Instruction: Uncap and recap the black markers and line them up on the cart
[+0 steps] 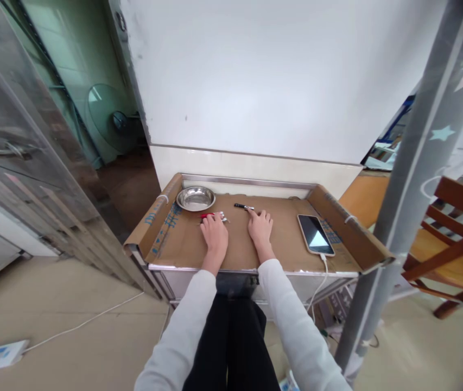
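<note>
On the cardboard-covered surface [231, 252], my left hand [215, 237] has its fingers curled over a small red and silver item [205, 216]. Its exact kind is hidden by the fingers, and shiny metal bits poke out on their right side. My right hand [261, 228] lies palm down with its fingers apart. Its index finger reaches to the silver end of a small, slim black and silver item [241, 206], too small to name. A round, shallow steel dish [196, 199] sits behind my left hand.
A smartphone [315, 234] with a white charging cable [324, 264] lies to the right. Folded cardboard sides [343, 225] edge the surface, with a white wall [264, 81] behind. A grey post [402, 179] and a wooden chair [451, 244] stand at the right.
</note>
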{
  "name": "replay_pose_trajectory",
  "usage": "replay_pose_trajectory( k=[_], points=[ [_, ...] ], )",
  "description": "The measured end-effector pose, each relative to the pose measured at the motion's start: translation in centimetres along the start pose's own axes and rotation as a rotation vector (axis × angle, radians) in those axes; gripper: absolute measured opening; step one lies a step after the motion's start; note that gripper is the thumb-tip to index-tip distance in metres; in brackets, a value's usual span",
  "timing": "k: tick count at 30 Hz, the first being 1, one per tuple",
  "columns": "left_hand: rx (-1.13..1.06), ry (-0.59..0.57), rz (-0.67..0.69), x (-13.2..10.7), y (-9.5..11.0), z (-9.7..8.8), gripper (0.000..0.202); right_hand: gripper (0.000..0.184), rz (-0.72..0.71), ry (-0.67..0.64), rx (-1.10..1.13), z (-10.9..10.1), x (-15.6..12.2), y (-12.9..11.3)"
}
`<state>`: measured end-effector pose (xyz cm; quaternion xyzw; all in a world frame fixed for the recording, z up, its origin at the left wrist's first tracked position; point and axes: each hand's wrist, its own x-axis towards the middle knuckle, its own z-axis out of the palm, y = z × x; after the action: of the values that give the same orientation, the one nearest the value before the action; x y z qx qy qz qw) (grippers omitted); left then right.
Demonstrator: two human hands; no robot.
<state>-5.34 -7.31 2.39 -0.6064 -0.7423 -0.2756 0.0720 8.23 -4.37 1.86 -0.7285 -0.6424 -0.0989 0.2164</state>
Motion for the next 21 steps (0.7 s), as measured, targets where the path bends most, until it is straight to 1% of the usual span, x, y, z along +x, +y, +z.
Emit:
replay_pose_trajectory(
  k=[3,6,8,11,17,21],
  points=[
    [-0.013,-0.005,-0.026,0.0,0.0,0.0,0.028,0.037,0.002,0.005,0.029,0.0,0.1,0.1],
    [-0.036,-0.013,-0.027,0.0,0.0,-0.1,0.027,0.031,-0.028,0.022,0.055,0.0,0.2,0.2],
    [-0.063,-0.024,0.021,0.0,0.0,-0.2,0.026,0.029,-0.048,0.045,0.067,0.1,0.2,0.3],
    [-0.089,-0.031,0.095,-0.2,0.1,-0.3,0.025,0.026,-0.023,0.068,0.072,0.5,0.2,0.3],
    [-0.079,-0.033,0.161,-0.1,0.1,-0.1,0.017,0.022,0.018,0.057,0.064,1.0,0.4,0.5],
    [-0.044,-0.053,0.217,0.6,0.4,-0.1,0.019,0.02,0.024,0.065,0.047,1.1,0.4,0.5]
  ],
)
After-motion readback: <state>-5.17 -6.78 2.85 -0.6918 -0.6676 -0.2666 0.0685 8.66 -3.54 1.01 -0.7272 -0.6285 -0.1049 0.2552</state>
